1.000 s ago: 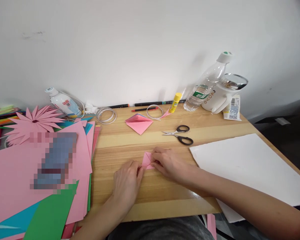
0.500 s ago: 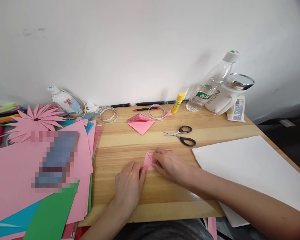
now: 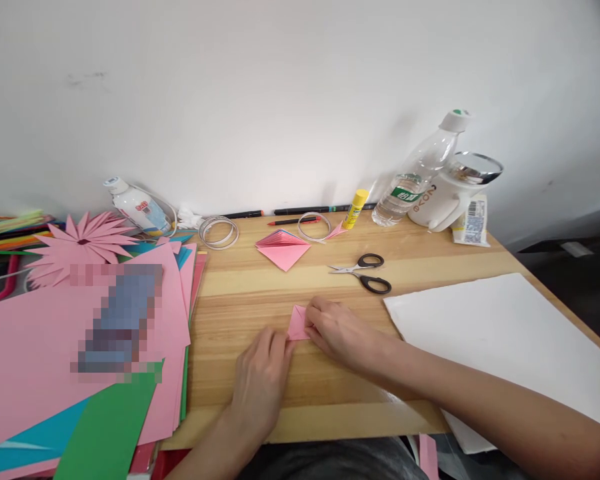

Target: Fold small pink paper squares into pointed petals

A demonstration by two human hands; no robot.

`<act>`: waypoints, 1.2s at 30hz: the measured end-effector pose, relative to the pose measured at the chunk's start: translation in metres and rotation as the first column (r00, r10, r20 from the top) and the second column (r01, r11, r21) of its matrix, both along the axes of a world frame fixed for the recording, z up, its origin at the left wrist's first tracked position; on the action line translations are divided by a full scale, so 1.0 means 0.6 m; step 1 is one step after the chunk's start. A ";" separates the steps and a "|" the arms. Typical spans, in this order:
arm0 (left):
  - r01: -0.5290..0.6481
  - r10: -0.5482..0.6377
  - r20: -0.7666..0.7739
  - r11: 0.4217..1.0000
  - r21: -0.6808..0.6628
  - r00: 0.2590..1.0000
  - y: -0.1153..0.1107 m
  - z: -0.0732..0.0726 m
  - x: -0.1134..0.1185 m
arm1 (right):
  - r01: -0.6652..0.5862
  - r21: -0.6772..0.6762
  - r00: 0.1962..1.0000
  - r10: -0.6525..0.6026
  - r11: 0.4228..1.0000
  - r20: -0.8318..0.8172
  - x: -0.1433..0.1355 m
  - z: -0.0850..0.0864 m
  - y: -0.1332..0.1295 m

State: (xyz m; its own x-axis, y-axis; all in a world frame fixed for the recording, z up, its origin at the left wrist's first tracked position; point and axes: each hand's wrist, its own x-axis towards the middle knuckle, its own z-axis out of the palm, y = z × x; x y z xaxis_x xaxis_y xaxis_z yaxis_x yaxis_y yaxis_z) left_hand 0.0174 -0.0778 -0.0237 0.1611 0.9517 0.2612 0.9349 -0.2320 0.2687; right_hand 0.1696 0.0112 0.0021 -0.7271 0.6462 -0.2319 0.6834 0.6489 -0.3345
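A small pink paper square (image 3: 297, 323) with crease lines lies on the wooden table, between my hands. My right hand (image 3: 334, 328) pinches its right side, fingers bent together over the paper. At the lower left corner, my left hand (image 3: 266, 365) grips the paper's edge between thumb and fingers. Beyond them rests a stack of folded pink paper (image 3: 283, 255) with a bit of blue showing. Black-handled scissors (image 3: 373, 283) lie to its right, blades pointing left.
Pink sheets (image 3: 25, 353) and a blurred phone-like object (image 3: 123, 317) cover the left side. A white board (image 3: 500, 347) lies at the right. Along the wall stand a yellow glue stick (image 3: 355, 209), a water bottle (image 3: 415, 175), a white mug (image 3: 445, 200) and tape rolls (image 3: 219, 233).
My left hand has shifted slightly right and its fingers have drawn closer together. My right hand stays nearly in place on the paper. The view has turned slightly.
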 end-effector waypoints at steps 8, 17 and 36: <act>0.437 -0.398 -0.258 0.891 0.119 0.881 -0.054 0.009 0.004 | 0.034 -0.010 0.993 -0.035 0.999 -0.109 0.006 -0.019 -0.002; 0.368 -0.279 -0.422 0.918 0.147 0.863 -0.043 -0.011 0.022 | 0.060 -0.035 0.990 -0.064 0.998 -0.127 0.004 -0.012 0.001; 0.341 -0.231 -0.379 0.905 0.255 0.896 -0.014 -0.011 0.024 | 0.148 -0.207 0.884 -0.223 0.967 -0.410 0.037 -0.028 0.017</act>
